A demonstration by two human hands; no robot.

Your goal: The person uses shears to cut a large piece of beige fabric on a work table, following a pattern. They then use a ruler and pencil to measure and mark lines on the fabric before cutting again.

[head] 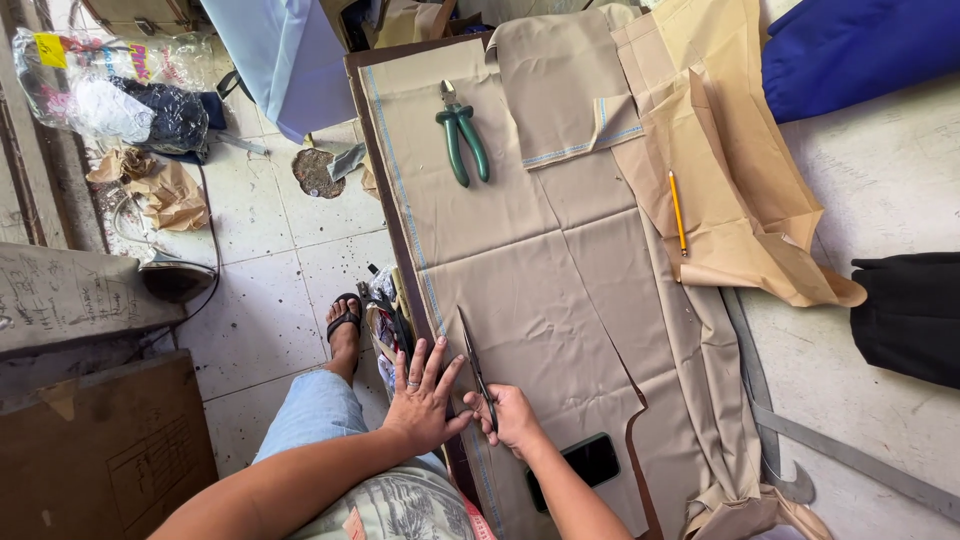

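Tan cloth: the cloth [540, 270] lies spread flat down the long table [890, 170], with a chalk line along its left edge and a dark curved line near its right side.
Cut so far: the shears [474, 362] sit at the near end of the cloth by the chalked edge, blades parted and pointing up the cloth; most of its length ahead looks uncut, so I judge the cutting barely begun.
Right hand: the right hand [512, 418] is closed round the shears' handles, gripping them.
Left hand: the left hand [425, 395] lies flat, fingers spread, pressing the cloth just beside the blades; it holds nothing.
Already cut: smaller tan pieces [570, 95] lie stacked at the far end, near green-handled pliers [462, 140] and a pencil [678, 212].
Phone: a dark phone [590, 462] rests on the cloth by the right wrist.
Containers: a clear plastic bag [110, 85] on the floor holds white and dark fabric; what else is in it I cannot tell.
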